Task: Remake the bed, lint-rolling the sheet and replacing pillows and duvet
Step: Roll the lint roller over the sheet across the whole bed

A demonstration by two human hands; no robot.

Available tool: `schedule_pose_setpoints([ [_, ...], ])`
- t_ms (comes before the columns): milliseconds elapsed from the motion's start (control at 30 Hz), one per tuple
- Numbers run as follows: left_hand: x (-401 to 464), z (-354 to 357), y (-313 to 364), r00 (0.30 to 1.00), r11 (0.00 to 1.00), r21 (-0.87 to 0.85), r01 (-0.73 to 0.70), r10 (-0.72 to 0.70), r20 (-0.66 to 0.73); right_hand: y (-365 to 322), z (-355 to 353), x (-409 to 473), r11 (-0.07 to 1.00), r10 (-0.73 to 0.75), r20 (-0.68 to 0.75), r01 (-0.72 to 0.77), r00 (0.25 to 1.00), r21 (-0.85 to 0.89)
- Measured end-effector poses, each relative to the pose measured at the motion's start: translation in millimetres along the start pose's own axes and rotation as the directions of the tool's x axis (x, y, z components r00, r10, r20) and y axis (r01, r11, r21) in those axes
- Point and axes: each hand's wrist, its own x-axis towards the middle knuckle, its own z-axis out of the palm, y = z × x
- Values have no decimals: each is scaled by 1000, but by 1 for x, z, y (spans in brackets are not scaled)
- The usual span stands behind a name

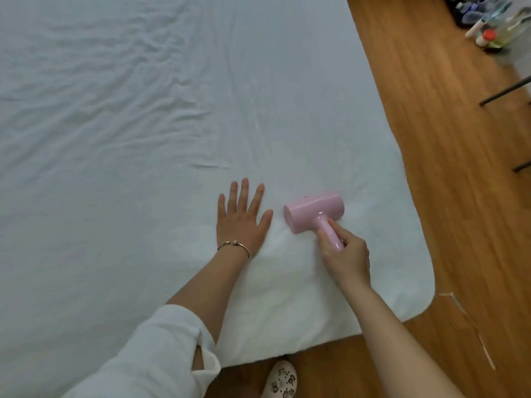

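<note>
**Roller head lies crosswise, bare sheet ahead**

The right hand [343, 251] is curled round the handle of the pink plastic lint roller [314, 212], whose drum seems to rest on the white cotton sheet [143, 124], long axis crosswise. The left hand [244, 216] lies flat, fingers spread, just beside it, pinning the cloth. Wrinkled sheet stretches away forward and leftward.

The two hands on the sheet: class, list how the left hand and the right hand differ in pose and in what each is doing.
The left hand lies flat with fingers spread and holds nothing; the right hand curls round the handle of the pink lint roller. The left wrist wears a bracelet; the right wrist is bare. The left arm has a white sleeve; the right arm shows none. Both are over the white sheet, near the bed's corner.
</note>
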Motion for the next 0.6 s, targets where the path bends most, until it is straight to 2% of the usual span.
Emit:
schedule_pose_setpoints([
  [233, -94, 36, 43, 1000, 1000, -13, 2, -1, 9, 95, -38, -86, 997, -24, 20, 23, 1000, 75],
  [300, -124, 48, 50, 999, 1000, -6, -26, 26, 39, 124, -49, -112, 994, -16, 2, 15, 1000, 107],
  [400, -170, 63, 59, 991, 998, 10, -58, 56, 121, 158, -70, -138, 998, 6, 16, -7, 1000, 57],
  [500, -196, 61, 66, 968, 993, 51, -108, 94, 232, 175, -88, -151, 999, 32, 33, -32, 999, -8],
  [600, -191, 37, 69, 978, 993, -23, -113, 115, 174, 167, -99, -160, 1000, 3, -7, -3, 1000, 21],
])
